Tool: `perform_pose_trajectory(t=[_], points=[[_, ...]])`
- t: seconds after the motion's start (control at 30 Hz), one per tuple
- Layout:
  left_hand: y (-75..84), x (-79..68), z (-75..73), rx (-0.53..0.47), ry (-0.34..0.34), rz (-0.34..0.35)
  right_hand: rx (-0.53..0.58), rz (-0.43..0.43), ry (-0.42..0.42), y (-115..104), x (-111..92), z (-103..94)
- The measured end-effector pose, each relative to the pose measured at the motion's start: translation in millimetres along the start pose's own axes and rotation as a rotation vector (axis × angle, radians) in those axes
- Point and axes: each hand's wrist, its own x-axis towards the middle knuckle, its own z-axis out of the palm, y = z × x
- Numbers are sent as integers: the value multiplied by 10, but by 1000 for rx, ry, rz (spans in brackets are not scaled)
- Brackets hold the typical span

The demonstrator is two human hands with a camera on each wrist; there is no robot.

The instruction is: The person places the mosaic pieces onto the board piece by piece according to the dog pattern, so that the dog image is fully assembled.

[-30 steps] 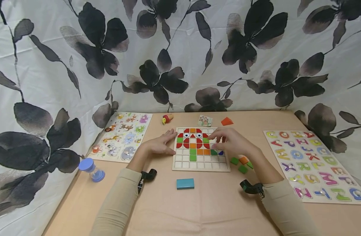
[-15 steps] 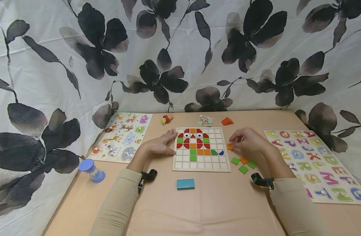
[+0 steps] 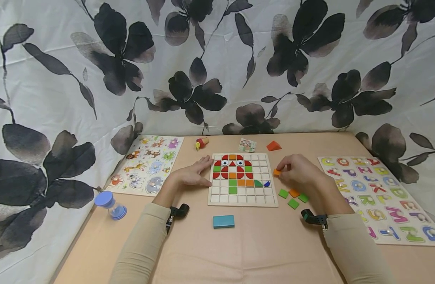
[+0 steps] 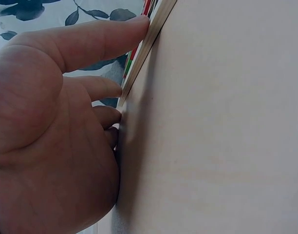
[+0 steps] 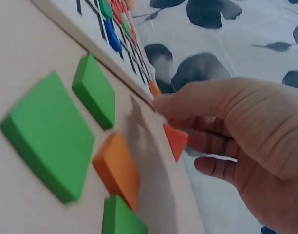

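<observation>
A white gridded board (image 3: 217, 199) lies mid-table, with red, orange, green and blue pieces forming a figure on it. Along its left edge rests my left hand (image 3: 193, 173), fingers extended; in the left wrist view the thumb (image 4: 105, 39) touches the board's wooden side. Just right of the board, my right hand (image 3: 298, 172) pinches an orange square tile (image 3: 276, 172) between thumb and fingertips. Only a corner of that orange tile (image 5: 154, 88) shows past the thumb in the right wrist view. Below this hand lie green tiles (image 3: 293, 204) and another orange tile (image 3: 294, 193).
An animal puzzle board (image 3: 146, 165) lies at left, a letter puzzle board (image 3: 384, 201) at right. A blue-capped sand timer (image 3: 111, 205) stands front left, a teal block (image 3: 223, 221) in front. Behind are a small toy (image 3: 201, 143), a picture card (image 3: 247, 145) and an orange-red wedge (image 3: 273, 146).
My right hand has moved right, from over the board to beside it, and now pinches an orange tile. The left hand stays at the board's left edge.
</observation>
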Motion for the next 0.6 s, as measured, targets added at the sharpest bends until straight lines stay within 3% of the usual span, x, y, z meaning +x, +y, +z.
perform_pose_trajectory(t=[0.07, 0.13, 0.33, 0.4, 0.5, 0.6], points=[[1, -3, -1, 1, 1, -1, 59, 15, 14, -93, -16, 23], [1, -3, -1, 2, 1, -2, 87, -24, 17, -212, -19, 65], [0, -4, 3, 4, -1, 1, -22, -341, -35, -592, 26, 280], [0, -5, 4, 5, -2, 2, -67, -406, -72, -681, 43, 368], [1, -3, 1, 6, 0, 5, -126, -458, -111, -767, 56, 483], [4, 1, 0, 5, 2, 5, -153, -456, -138, -809, 56, 568]])
